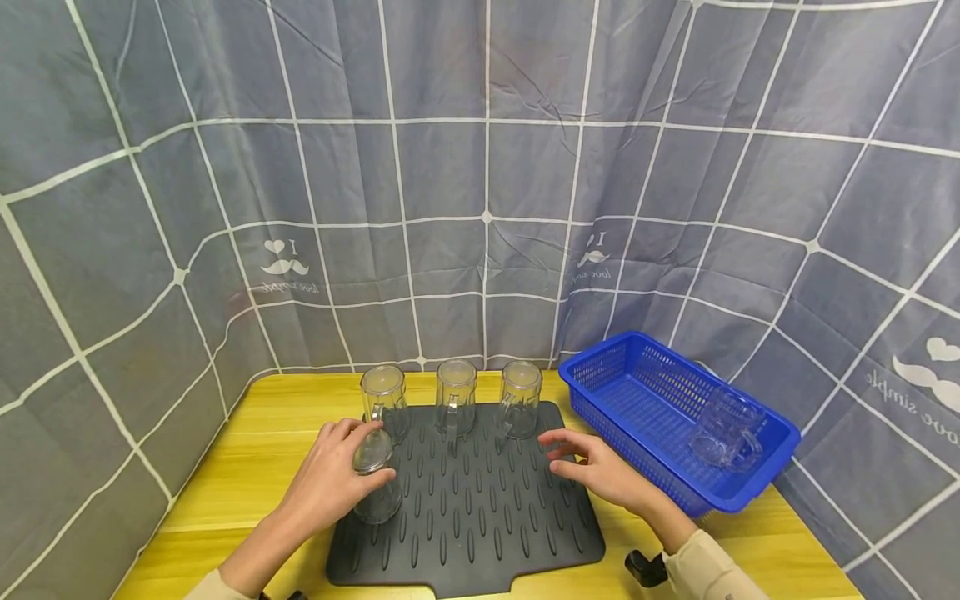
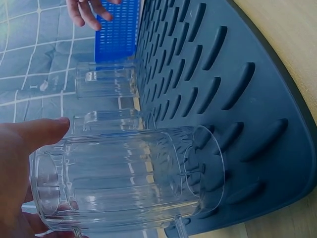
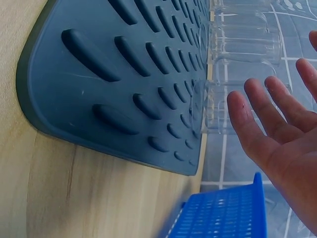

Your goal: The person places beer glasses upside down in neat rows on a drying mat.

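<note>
My left hand (image 1: 330,475) holds an upside-down clear glass mug (image 1: 378,504) around its base, thumb along one side and fingers on the other. In the left wrist view this mug (image 2: 124,178) has its rim over the front left of the dark ridged drying mat (image 1: 480,517). Three more inverted glass mugs, a left one (image 1: 384,400), a middle one (image 1: 456,400) and a right one (image 1: 520,404), form a row along the mat's back edge. My right hand (image 1: 603,475) hovers over the mat's right side, fingers spread and holding nothing.
A blue plastic basket (image 1: 630,442) stands on the wooden table (image 1: 247,467) to the right of the mat. Inside its right end lies another clear glass mug (image 1: 723,429). Grey checked curtain (image 1: 450,167) closes off the back and both sides.
</note>
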The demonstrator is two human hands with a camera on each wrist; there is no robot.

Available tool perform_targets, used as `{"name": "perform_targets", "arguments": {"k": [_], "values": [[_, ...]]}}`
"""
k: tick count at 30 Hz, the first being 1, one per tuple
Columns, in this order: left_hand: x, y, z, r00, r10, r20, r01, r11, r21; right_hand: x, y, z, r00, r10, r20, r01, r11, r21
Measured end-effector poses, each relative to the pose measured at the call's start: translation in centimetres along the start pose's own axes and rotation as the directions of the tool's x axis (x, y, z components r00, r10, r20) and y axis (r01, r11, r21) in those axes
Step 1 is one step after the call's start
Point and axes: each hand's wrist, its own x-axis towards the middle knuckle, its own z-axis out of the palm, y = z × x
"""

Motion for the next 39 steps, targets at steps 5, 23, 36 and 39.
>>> {"name": "perform_targets", "arguments": {"k": [5, 23, 36, 39], "values": [[0.0, -0.2, 0.3, 1.0, 0.018, -0.022, -0.018, 1.0, 0.0, 0.0, -0.1, -0.1, 1.0, -0.001, -0.004, 0.001, 1.0, 0.0], [-0.2, -0.1, 0.6, 0.999, 0.005, -0.036, -0.006, 0.999, -0.032, -0.4, -0.5, -0.6, 1.0, -0.01, -0.019, 0.01, 1.0, -0.001], [0.2, 1.4, 0.2, 0.989, 0.071, -0.13, -0.078, 0.996, -0.049, -0.4, -1.0, -1.8, 0.999, -0.023, -0.043, 0.023, 1.0, -0.01], [0.1, 2.1, 0.2, 0.984, 0.089, -0.154, -0.101, 0.992, -0.074, -0.5, -1.2, -2.1, 0.999, -0.019, -0.04, 0.019, 1.0, -0.011]]}}
